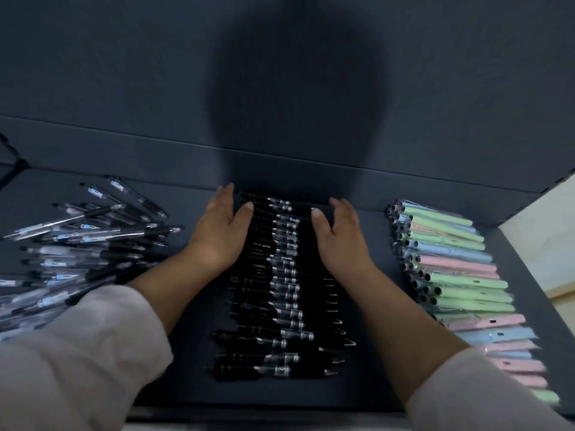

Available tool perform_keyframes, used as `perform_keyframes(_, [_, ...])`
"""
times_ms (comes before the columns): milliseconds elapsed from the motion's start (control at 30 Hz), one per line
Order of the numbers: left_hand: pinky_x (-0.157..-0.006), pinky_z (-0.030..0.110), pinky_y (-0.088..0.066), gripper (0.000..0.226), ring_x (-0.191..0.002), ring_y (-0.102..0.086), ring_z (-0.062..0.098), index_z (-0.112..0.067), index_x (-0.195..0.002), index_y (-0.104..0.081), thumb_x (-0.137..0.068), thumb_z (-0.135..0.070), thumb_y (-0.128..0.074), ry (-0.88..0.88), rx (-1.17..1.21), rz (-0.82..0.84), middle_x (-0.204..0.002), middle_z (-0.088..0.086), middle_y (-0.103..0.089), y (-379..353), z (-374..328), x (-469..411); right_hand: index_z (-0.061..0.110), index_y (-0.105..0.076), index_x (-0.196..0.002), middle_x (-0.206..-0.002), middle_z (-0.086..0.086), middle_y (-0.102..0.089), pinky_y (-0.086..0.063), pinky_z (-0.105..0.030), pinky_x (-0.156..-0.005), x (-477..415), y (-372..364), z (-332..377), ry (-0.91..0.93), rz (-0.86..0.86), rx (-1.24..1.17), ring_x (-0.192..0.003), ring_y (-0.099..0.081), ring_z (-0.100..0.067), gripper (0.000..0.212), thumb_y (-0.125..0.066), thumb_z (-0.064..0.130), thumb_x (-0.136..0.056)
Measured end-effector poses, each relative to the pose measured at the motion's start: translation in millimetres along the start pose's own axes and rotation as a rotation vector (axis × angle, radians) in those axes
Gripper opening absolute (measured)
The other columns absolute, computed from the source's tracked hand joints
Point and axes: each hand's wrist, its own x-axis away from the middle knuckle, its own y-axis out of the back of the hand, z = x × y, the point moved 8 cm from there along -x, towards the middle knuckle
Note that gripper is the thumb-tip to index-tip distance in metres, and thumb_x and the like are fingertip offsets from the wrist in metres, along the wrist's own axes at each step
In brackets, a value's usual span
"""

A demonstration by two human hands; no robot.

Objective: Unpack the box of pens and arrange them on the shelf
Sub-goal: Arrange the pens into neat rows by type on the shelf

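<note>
A long row of black pens (281,293) lies side by side down the middle of the dark shelf (186,368). My left hand (217,231) rests flat against the left ends of the far pens, fingers apart. My right hand (340,234) presses flat on the right ends of the same pens. Neither hand grips a pen. No box is in view.
A loose heap of clear-and-black pens (81,250) lies at the left. A neat row of pastel green, pink and blue pens (457,287) runs down the right side. The shelf's back wall (280,88) rises just beyond my fingertips, and its right edge (529,253) is close.
</note>
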Motion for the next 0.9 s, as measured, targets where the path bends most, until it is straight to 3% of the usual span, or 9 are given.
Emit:
perform_keyframes(133, [-0.114,0.023,-0.008,0.059,-0.146,-0.012,0.017,-0.012,-0.151,-0.020,-0.100,-0.037,-0.038,0.036,-0.014,0.038,-0.159,0.006,-0.015,-4,-7,-20,0.007,-0.032,-0.145,-0.153,-0.011,-0.027,-0.021,-0.024,-0.111,-16,-7,8,0.025,0.027,0.013,-0.140,-0.028,-0.020,0.056,-0.041,0.037,-0.100])
perform_keyframes(267, [-0.112,0.024,-0.015,0.057,-0.142,-0.023,0.020,-0.011,-0.149,-0.026,-0.100,-0.038,-0.039,-0.001,-0.066,0.078,-0.155,0.008,-0.024,-18,-15,-20,0.007,-0.044,-0.137,-0.140,-0.010,-0.040,-0.027,-0.017,-0.099,-24,-19,17,0.047,0.029,-0.002,-0.127,-0.042,-0.019,0.046,-0.044,0.035,-0.099])
perform_keyframes(367, [-0.107,0.019,-0.012,0.056,-0.142,-0.021,0.016,-0.012,-0.149,-0.025,-0.100,-0.036,-0.037,-0.016,0.001,0.102,-0.156,0.005,-0.022,-22,-16,-16,0.009,-0.047,-0.134,-0.137,-0.008,-0.043,-0.027,-0.016,-0.095,-23,-17,17,0.053,0.024,-0.034,-0.124,-0.044,-0.017,0.043,-0.046,0.033,-0.099])
perform_keyframes(467, [-0.112,0.023,-0.009,0.057,-0.145,-0.015,0.015,-0.014,-0.151,-0.020,-0.101,-0.036,-0.037,-0.028,0.039,0.103,-0.158,0.004,-0.017,-15,-14,-11,0.009,-0.049,-0.132,-0.136,-0.006,-0.045,-0.027,-0.014,-0.094,-17,-3,15,0.052,-0.021,-0.040,-0.124,-0.044,-0.016,0.041,-0.048,0.032,-0.098])
perform_keyframes(667, [-0.120,0.041,-0.001,0.066,-0.146,0.010,0.016,-0.025,-0.153,-0.006,-0.097,-0.051,-0.028,-0.126,-0.228,0.201,-0.160,-0.002,0.006,-12,-16,34,0.012,-0.047,-0.135,-0.144,-0.006,-0.040,-0.023,-0.017,-0.103,31,12,-2,0.056,0.053,0.042,-0.136,-0.034,-0.016,0.043,-0.043,0.035,-0.100])
perform_keyframes(900, [-0.118,0.037,0.004,0.069,-0.145,0.014,0.010,-0.026,-0.153,-0.004,-0.093,-0.055,-0.022,-0.063,-0.096,0.156,-0.159,-0.006,0.012,-9,1,107,0.015,-0.041,-0.141,-0.154,-0.001,-0.027,-0.015,-0.015,-0.107,101,18,-19,-0.013,0.031,0.009,-0.141,-0.022,-0.010,0.046,-0.040,0.036,-0.100])
